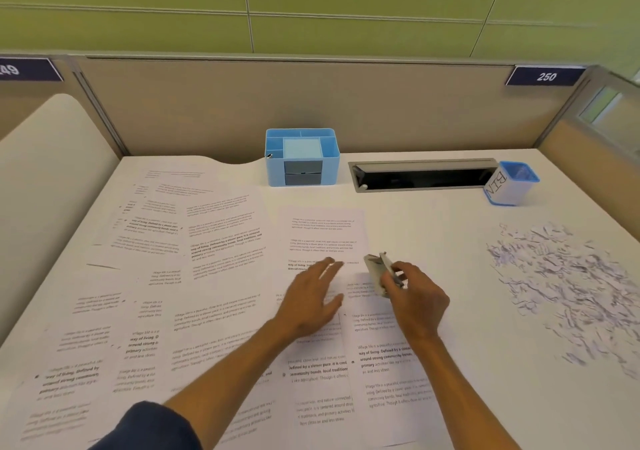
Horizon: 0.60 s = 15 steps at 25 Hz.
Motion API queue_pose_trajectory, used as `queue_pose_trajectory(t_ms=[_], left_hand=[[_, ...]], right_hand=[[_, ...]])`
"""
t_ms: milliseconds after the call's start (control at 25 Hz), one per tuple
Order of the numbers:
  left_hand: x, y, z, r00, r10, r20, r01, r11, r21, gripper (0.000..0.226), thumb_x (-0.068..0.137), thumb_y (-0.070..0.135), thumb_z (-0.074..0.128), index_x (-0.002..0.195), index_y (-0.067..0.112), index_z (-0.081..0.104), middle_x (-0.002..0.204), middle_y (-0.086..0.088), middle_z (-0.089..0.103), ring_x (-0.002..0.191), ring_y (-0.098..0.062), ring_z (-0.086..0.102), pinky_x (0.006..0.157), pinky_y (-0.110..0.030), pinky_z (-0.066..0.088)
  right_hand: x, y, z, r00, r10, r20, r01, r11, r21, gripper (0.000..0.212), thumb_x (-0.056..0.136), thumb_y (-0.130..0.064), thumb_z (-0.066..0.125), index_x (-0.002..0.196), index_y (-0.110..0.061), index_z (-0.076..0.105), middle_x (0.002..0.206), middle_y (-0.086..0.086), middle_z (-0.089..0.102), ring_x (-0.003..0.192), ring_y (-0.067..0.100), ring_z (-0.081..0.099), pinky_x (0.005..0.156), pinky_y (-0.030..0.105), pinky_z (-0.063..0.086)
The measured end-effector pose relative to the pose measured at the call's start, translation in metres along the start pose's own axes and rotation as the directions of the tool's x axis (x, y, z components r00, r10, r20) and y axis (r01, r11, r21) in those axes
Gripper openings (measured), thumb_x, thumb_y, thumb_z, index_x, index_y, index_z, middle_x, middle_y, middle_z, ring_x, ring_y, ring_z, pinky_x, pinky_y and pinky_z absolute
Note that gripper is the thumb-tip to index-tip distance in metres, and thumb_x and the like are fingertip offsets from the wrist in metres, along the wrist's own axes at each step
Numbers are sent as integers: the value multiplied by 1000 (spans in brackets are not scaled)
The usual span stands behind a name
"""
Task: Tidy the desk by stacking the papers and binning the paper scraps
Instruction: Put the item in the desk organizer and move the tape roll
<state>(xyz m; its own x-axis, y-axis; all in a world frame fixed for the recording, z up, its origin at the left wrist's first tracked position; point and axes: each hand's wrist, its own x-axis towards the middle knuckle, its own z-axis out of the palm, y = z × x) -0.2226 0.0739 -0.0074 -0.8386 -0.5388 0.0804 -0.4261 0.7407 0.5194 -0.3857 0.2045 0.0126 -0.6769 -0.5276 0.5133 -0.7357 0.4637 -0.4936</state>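
Blurred beyond naming: small grey object [381,273] in right hand [414,299], centre frame. Partly covered by left hand [311,297]: printed papers [214,276], also cut off at bottom and lower left edges. Cropped at upper left: sign [24,69], digits incomplete.

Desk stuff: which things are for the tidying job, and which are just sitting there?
For the job:
papers
paper scraps
bin

Just lying about:
blue organiser
cable slot
number sign

Unsure: the right hand grips a small grey object, too blurred to name.
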Motion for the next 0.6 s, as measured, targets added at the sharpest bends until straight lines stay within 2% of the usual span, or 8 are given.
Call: queue_pose_trajectory(t_ms=[80, 160, 240, 320, 400, 480, 600], left_hand=[[15, 15, 2, 998, 41, 41, -40, 999, -34, 73, 97, 50, 46, 156, 28, 9, 164, 3, 14, 149, -16, 17, 120, -36, 20], [29, 26, -1, 999, 42, 18, -41, 997, -65, 89, 92, 57, 53, 156, 29, -2, 165, 6, 5, 150, -14, 11, 119, -32, 14], [40, 31, -5, 999, 14, -49, -17, 998, -60, 102, 85, 61, 60, 155, 29, -7, 165, 7, -2, 151, -14, 7, 116, -26, 10], [50, 33, -8, 987, -7, -159, -4, 997, -72, 110, 80, 61, 67, 154, 30, -8, 165, 7, 0, 151, -16, 12, 114, -27, 15], [59, 33, -14, 963, -17, -270, -11, 995, -103, 109, 77, 57, 72, 154, 32, -1, 164, 5, 11, 147, -20, 25, 110, -31, 25], [67, 28, -20, 942, 11, -336, -39, 996, -78, 99, 77, 47, 76, 154, 30, 16, 161, 0, 24, 142, -24, 37, 106, -37, 34], [77, 17, -31, 948, -3, -318, -20, 998, -67, 81, 78, 31, 80, 147, 24, 38, 152, -4, 41, 132, -25, 49, 100, -41, 51]], right_hand=[[13, -16, -8, 998, 63, 28, -66, 990, 129, 15, 81, -28, 75, 90, -17, 73, 76, -6, 73, 61, 10, 67, 52, 19, 46], [26, -31, -14, 973, 221, 64, -230, 917, 327, 13, 82, -28, 75, 88, -17, 71, 75, -10, 71, 64, 5, 67, 58, 21, 52], [42, -41, -15, 931, 347, 117, -359, 803, 475, 6, 83, -23, 74, 85, -17, 71, 75, -8, 72, 65, 4, 68, 60, 22, 56], [55, -47, -13, 902, 389, 188, -426, 732, 532, 2, 84, -18, 72, 85, -16, 73, 75, -3, 72, 68, 8, 70, 61, 24, 58], [64, -51, -8, 875, 402, 271, -484, 688, 541, 4, 84, -19, 72, 86, -15, 74, 75, -2, 72, 71, 14, 71, 63, 28, 60], [70, -56, -1, 861, 389, 329, -509, 668, 543, 6, 84, -21, 72, 86, -16, 73, 74, -3, 72, 73, 17, 71, 64, 29, 60], [74, -66, 9, 867, 336, 368, -495, 657, 569, 13, 88, -30, 68, 89, -18, 72, 77, -6, 71, 77, 18, 71, 60, 19, 57]])
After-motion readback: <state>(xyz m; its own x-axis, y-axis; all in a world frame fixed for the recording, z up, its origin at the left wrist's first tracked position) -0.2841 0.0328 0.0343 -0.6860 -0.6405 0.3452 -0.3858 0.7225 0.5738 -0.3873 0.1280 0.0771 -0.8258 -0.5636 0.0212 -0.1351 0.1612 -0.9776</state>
